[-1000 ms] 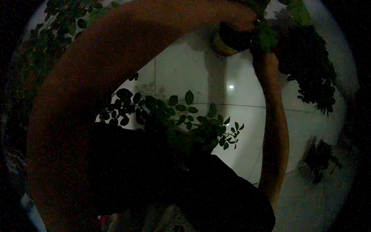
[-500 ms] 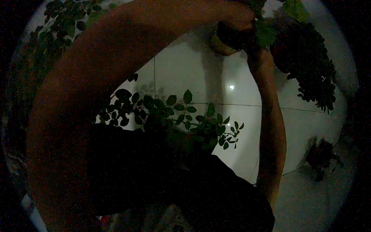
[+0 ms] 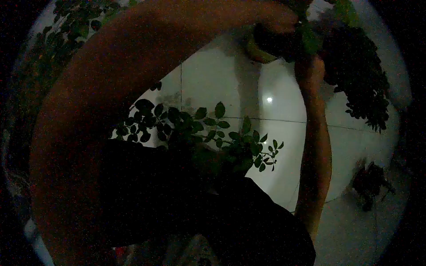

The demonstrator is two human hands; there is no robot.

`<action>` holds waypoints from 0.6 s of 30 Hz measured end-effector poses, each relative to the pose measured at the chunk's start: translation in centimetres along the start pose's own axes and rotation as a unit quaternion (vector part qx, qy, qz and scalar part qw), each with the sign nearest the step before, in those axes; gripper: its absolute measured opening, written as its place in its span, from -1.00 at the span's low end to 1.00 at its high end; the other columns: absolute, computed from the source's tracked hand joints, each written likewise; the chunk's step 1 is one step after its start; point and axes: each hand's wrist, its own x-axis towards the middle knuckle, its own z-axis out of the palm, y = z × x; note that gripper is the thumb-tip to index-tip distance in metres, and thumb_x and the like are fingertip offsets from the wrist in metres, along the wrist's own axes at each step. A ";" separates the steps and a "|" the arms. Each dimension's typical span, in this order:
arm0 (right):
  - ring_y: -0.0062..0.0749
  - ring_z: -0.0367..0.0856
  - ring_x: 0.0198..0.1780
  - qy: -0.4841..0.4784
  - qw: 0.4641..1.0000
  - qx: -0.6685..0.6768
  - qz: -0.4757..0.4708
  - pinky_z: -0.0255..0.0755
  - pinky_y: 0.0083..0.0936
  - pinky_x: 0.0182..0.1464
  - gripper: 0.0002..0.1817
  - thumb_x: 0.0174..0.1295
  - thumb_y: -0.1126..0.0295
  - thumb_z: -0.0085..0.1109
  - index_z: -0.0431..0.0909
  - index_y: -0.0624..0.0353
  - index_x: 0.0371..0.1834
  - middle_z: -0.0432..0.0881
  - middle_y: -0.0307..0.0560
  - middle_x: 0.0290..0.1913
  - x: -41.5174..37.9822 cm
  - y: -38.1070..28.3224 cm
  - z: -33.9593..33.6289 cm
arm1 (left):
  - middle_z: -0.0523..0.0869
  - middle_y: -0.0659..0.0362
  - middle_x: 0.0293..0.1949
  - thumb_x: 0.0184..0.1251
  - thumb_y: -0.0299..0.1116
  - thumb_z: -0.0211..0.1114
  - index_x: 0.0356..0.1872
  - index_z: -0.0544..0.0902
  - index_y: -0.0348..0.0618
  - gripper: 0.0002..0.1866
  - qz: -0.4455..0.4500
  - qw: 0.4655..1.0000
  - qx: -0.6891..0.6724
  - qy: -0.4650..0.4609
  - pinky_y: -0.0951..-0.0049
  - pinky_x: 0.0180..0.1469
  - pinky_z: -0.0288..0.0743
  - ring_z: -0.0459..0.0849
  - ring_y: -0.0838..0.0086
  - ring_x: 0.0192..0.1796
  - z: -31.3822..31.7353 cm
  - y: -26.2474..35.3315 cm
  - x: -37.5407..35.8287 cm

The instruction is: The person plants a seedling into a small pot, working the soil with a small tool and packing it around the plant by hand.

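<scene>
The picture is very dark. My left arm arches across the top, and my left hand is at a leafy green plant at the upper right. From below, my right hand reaches up to the same plant, just under its broad leaves. Shadow and leaves hide the fingers of both hands, so I cannot make out their grip. Beside my left hand a rounded, yellowish-green pot-like rim shows against the floor. Right of the hands hangs a dense dark mass of foliage.
Pale floor tiles reflect a bright light. A branch with small oval leaves spreads in front of my dark clothing. A dark tangled clump lies on the floor at right. More foliage stands at the upper left.
Both hands, the plant between them and the dark foliage appear slightly further right in view. Floor and branch have shifted right a little too.
</scene>
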 end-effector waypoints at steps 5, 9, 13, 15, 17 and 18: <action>0.29 0.69 -0.23 0.011 0.999 -0.013 -0.031 0.59 0.01 -0.20 -0.84 0.18 0.39 0.33 0.70 0.21 -0.23 0.71 0.28 -0.29 -0.2 -1.1 0.6 | 0.74 -0.17 -0.12 0.52 -0.14 0.17 -0.08 0.73 -0.31 -0.61 -0.005 1.000 0.002 0.003 -0.03 0.01 0.57 0.69 0.00 -0.10 0.1 0.0 -0.3; 0.23 0.70 -0.23 0.047 0.993 -0.066 -0.081 0.59 0.01 -0.20 -0.82 0.16 0.37 0.35 0.73 0.21 -0.23 0.72 0.23 -0.32 -0.6 -0.6 5.4 | 0.74 -0.17 -0.12 0.52 -0.14 0.17 -0.08 0.73 -0.31 -0.61 -0.001 1.000 0.003 -0.002 -0.03 0.02 0.56 0.69 0.00 -0.09 0.1 0.3 0.2; 0.23 0.70 -0.24 0.105 0.992 0.041 -0.060 0.59 0.04 -0.20 -0.84 0.19 0.38 0.32 0.72 0.22 -0.22 0.72 0.23 -0.30 -0.4 -2.8 2.9 | 0.74 -0.17 -0.12 0.52 -0.14 0.17 -0.08 0.73 -0.31 -0.61 -0.005 1.000 0.004 -0.001 -0.03 0.02 0.56 0.69 0.00 -0.09 0.1 -0.1 -0.6; 0.23 0.70 -0.25 0.091 0.994 0.029 -0.056 0.59 0.04 -0.20 -0.83 0.21 0.38 0.32 0.72 0.21 -0.20 0.72 0.24 -0.30 -0.6 -2.4 3.2 | 0.74 -0.17 -0.11 0.52 -0.14 0.17 -0.08 0.73 -0.30 -0.61 -0.002 1.000 0.002 -0.001 -0.03 0.02 0.56 0.69 0.00 -0.09 0.2 0.0 -0.3; 0.27 0.70 -0.23 0.070 0.997 0.026 -0.035 0.59 0.04 -0.19 -0.81 0.23 0.40 0.29 0.71 0.20 -0.13 0.73 0.25 -0.28 -0.3 -2.4 2.5 | 0.74 -0.17 -0.11 0.52 -0.14 0.17 -0.08 0.73 -0.30 -0.61 -0.006 1.000 0.004 0.004 -0.03 0.02 0.56 0.69 0.00 -0.08 -0.1 -0.1 -0.2; 0.31 0.70 -0.21 0.053 0.998 0.032 -0.013 0.59 0.03 -0.18 -0.79 0.24 0.41 0.27 0.68 0.19 -0.08 0.73 0.26 -0.26 -0.4 -2.9 1.3 | 0.73 -0.17 -0.11 0.52 -0.14 0.17 -0.08 0.73 -0.30 -0.61 -0.009 1.000 0.003 0.005 -0.03 0.02 0.56 0.69 0.00 -0.08 -0.2 -0.2 -0.6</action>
